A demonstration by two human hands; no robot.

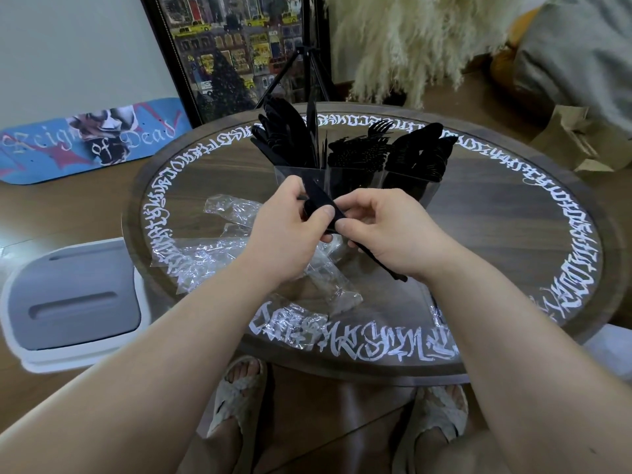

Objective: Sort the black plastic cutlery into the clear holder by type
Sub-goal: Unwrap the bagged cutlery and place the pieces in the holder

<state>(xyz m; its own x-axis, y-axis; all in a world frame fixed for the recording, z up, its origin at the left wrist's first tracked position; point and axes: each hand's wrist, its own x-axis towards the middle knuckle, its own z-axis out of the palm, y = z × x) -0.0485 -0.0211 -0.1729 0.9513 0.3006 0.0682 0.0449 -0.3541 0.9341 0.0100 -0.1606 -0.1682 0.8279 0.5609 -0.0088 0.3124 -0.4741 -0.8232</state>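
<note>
We see both hands, left hand [290, 220] and right hand [386, 230], pinching black cutlery pieces [321, 203] just near of the clear holder [355, 181]. The holder stands on the round table [513, 234], far of crumpled plastic wrappers [219, 254].

One camera only — worn on the head, looking forward and down, close over the round desk [513, 213].

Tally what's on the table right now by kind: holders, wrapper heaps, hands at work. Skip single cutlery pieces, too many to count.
Clear holder: 1
Heap of clear plastic wrappers: 1
Hands, left hand and right hand, both holding black cutlery: 2
Total: 4
</note>
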